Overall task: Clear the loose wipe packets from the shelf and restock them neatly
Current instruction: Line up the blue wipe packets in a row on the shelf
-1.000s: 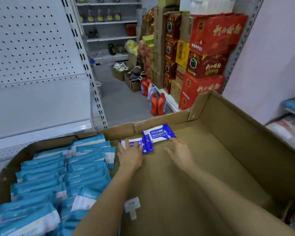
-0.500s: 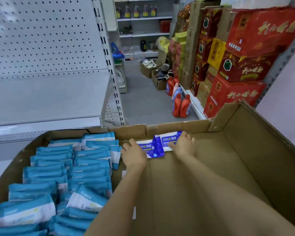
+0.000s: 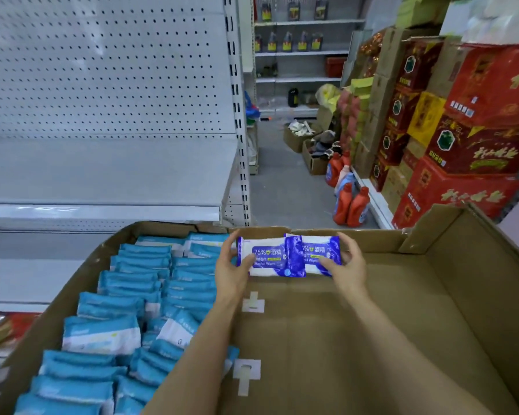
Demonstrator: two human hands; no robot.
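Packets point(image 3: 271, 257) marked "75%" and "Alcohol Wipes" are gripped between left hand point(image 3: 232, 269) and right hand point(image 3: 346, 266) above cardboard box point(image 3: 462, 295).

Right wall: stacked red cartons point(image 3: 474, 151)
Aisle floor: orange detergent bottles point(image 3: 351, 205), open boxes of clutter point(image 3: 307, 145)

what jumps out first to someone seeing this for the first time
Two purple alcohol wipe packets, overlapping, are held over the far end of a big cardboard box by the left hand and right hand. Rows of light blue wipe packets fill the box's left side. Red cartons tower at right.
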